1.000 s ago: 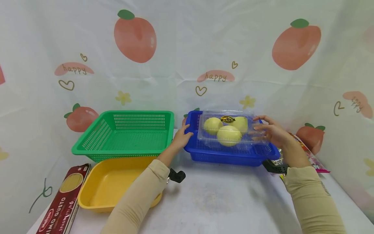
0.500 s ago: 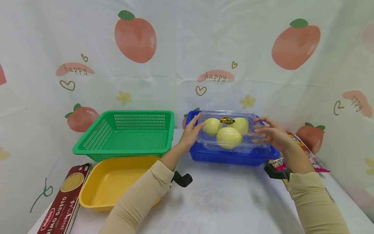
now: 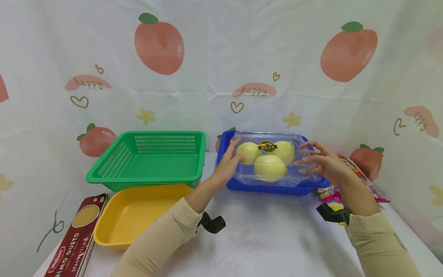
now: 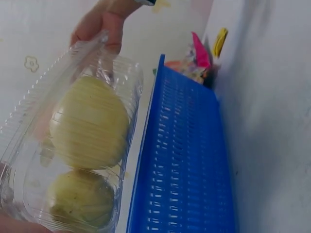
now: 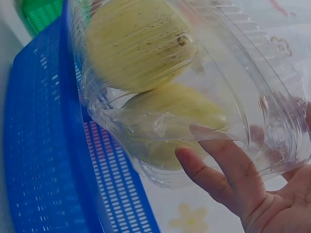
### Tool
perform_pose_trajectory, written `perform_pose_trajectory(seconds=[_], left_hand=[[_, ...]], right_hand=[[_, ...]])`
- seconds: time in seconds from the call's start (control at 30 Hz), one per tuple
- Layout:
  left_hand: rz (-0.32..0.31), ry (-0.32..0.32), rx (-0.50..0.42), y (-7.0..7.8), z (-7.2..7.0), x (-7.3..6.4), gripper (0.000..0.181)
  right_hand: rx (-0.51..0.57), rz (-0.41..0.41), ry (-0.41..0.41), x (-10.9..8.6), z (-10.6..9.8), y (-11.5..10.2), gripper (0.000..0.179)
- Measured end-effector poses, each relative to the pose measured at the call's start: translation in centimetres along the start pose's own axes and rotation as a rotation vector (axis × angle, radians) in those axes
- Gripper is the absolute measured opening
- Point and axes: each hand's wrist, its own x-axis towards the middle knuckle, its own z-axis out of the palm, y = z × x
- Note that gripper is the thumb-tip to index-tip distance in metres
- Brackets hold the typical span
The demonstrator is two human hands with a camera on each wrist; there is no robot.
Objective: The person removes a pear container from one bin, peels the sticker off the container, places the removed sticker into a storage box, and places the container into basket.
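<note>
Above the blue perforated basket [image 3: 270,189], a clear plastic clamshell [image 3: 294,179] containing three pale yellow fruits [image 3: 270,168] is supported between two hands. The left hand [image 3: 227,163] grips one short end, its thumb set apart from its fingers; the right hand [image 3: 325,161] grips the opposite end, fingers curved against the transparent wall. Whether the clamshell touches the basket at any point cannot be told. The thin shell is probably light, slick and flexible, with most of the weight in the fruits, which may roll and shift the balance. Hard squeezing would likely buckle the walls or spring the lid. The soundest hold is judged to be low at both short ends, fingers beneath the base, thumbs steadying the ridged rim.
</note>
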Motion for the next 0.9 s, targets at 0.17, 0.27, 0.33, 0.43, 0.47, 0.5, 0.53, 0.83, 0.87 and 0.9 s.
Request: perform_pose_trajectory(seconds=[0.17, 0.27, 0.33, 0.43, 0.47, 0.5, 0.53, 0.83, 0.87, 0.9], left_hand=[[0.020, -0.001, 0.031, 0.9, 0.0, -1.8, 0.057], [0.021, -0.002, 0.038, 1.0, 0.0, -2.9, 0.056], [0.020, -0.004, 0.038, 0.9, -0.1, -3.7, 0.056], [0.036, -0.002, 0.042, 0.4, -0.2, -4.5, 0.056], [0.045, -0.003, 0.045, 0.4, -0.2, -4.9, 0.056], [0.052, -0.007, 0.047, 0.4, -0.3, -5.2, 0.057], [0.062, -0.011, 0.050, 0.4, -0.3, -5.6, 0.057], [0.097, -0.042, 0.029, 0.6, -0.9, -8.5, 0.063], [0.100, -0.045, 0.026, 0.6, -0.9, -8.8, 0.063], [0.102, -0.047, 0.024, 0.6, -1.0, -9.1, 0.063]], right_hand=[[-0.016, -0.035, -0.017, -1.0, 0.5, 0.1, 0.029], [-0.037, -0.035, -0.010, -1.6, 1.1, 0.2, 0.031], [-0.029, -0.020, 0.003, -2.0, 1.7, 0.2, 0.031], [-0.014, -0.010, 0.017, -2.6, 2.4, 0.4, 0.033], [-0.006, -0.008, 0.024, -2.7, 2.6, 0.4, 0.034], [-0.010, -0.010, 0.030, -2.9, 2.8, 0.5, 0.035], [-0.026, -0.014, 0.040, -3.2, 3.0, 0.6, 0.035], [-0.256, 0.082, 0.207, -5.4, 5.6, 0.8, 0.051], [-0.258, 0.077, 0.210, -5.6, 5.9, 0.9, 0.053], [-0.274, 0.070, 0.212, -5.8, 6.1, 0.9, 0.054]])
